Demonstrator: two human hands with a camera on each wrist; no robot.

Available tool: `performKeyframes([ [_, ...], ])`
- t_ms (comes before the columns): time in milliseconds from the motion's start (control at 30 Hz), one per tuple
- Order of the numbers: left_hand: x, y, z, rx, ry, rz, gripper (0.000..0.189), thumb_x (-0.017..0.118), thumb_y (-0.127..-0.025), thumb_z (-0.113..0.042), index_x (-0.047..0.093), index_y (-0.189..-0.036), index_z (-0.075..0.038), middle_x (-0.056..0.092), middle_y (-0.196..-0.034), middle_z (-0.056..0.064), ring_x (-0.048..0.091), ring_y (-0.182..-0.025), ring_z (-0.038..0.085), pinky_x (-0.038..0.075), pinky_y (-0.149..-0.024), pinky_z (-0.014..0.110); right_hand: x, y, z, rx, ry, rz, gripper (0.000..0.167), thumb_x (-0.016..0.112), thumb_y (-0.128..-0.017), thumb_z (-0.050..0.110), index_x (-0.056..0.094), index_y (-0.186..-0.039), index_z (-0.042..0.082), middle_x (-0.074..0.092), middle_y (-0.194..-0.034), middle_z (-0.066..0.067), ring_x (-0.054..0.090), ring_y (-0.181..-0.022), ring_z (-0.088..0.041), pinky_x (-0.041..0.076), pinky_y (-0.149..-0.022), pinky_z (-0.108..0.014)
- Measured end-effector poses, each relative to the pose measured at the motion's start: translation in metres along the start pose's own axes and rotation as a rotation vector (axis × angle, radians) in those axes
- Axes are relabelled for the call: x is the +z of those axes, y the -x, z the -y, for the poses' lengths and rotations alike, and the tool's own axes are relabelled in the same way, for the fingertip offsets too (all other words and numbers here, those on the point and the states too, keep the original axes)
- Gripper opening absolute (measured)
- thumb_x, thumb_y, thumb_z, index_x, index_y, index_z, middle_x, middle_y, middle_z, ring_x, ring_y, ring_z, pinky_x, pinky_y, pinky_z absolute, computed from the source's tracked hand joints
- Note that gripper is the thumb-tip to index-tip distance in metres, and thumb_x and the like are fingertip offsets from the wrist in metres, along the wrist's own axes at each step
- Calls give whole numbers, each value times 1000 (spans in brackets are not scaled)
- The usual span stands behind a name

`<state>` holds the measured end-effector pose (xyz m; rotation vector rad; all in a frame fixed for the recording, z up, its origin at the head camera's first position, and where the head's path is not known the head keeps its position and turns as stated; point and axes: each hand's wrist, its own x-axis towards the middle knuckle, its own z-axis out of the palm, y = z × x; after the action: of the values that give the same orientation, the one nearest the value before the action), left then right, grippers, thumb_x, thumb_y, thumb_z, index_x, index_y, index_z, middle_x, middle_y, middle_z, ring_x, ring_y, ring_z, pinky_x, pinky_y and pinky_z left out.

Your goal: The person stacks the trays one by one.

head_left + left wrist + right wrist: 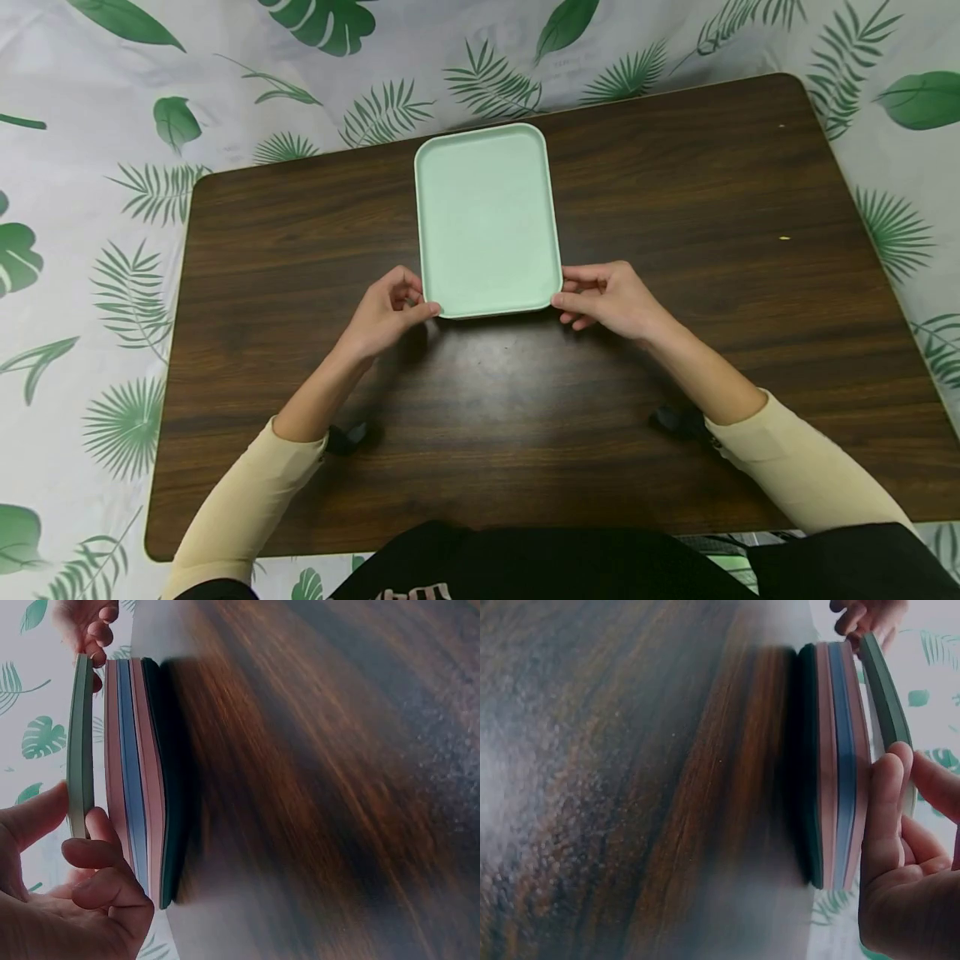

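Note:
A light green rectangular tray [487, 221] is held level by its near corners, one in each hand. My left hand [384, 312] pinches the near left corner, thumb on the rim and fingers underneath. At the near right corner, my right hand [611, 298] grips in the same way. Both wrist views show a gap between this tray and a stack below it. That stack has a pink tray [114, 750] on top, then a blue tray [132, 765], another pink tray [827, 765] and a dark green tray [808, 765] at the bottom. From the head view the stack is hidden.
The stack rests on a dark wood-grain table [675, 208] near its far edge. A leaf-patterned white sheet [90, 275] surrounds the table. A small yellow speck [784, 238] lies on the right side of the tabletop.

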<state>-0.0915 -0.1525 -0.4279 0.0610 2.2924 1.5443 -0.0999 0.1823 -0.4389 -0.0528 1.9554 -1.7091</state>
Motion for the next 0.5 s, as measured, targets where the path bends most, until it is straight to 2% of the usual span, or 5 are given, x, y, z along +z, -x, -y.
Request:
performKeyframes([
  [233, 2, -4, 0, 7, -30, -2, 28, 74, -89, -15, 52, -100, -3, 61, -83, 10, 40, -59, 16, 32, -58, 29, 0, -2, -1, -11, 1, -42, 56, 73, -89, 12, 51, -138, -6, 67, -104, -15, 71, -74, -20, 57, -64, -33],
  [500, 2, -9, 2, 10, -60, 17, 29, 73, -90, -14, 50, -100, 0, 58, -85, 10, 44, -63, 15, 34, -59, 28, 0, -4, -4, -18, -5, -36, 55, 73, -90, 11, 52, -137, -7, 66, -100, -12, 71, -73, -17, 57, -64, -32],
])
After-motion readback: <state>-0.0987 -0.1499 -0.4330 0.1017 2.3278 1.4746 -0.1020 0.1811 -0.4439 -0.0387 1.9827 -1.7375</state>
